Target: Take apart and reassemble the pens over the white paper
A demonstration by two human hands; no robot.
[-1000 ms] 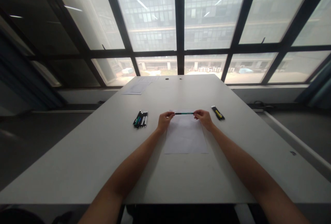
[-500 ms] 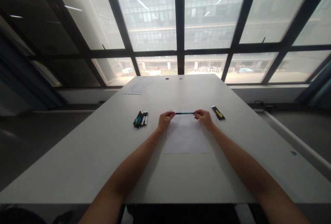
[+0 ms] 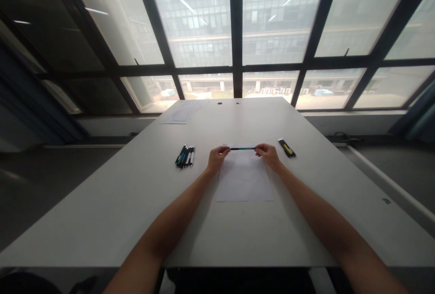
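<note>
Between my hands a black and green pen point(image 3: 242, 148) is held level, crosswise above the far part of a white sheet of paper point(image 3: 244, 180). The fingers of my left hand point(image 3: 216, 158) pinch its left end. Its right end is pinched in my right hand point(image 3: 268, 154). To the left of my left hand lies a bunch of several pens point(image 3: 185, 156), dark with green, blue and white parts. Beyond my right hand, on the right, is a smaller group of black pens point(image 3: 287, 148) with yellow on them.
The white table point(image 3: 102, 212) reaches toward tall windows point(image 3: 204, 17). Papers point(image 3: 181, 113) lie at its far left corner. Two small dark spots point(image 3: 219, 103) show near the far edge. A small dark mark point(image 3: 386, 201) is at the right edge.
</note>
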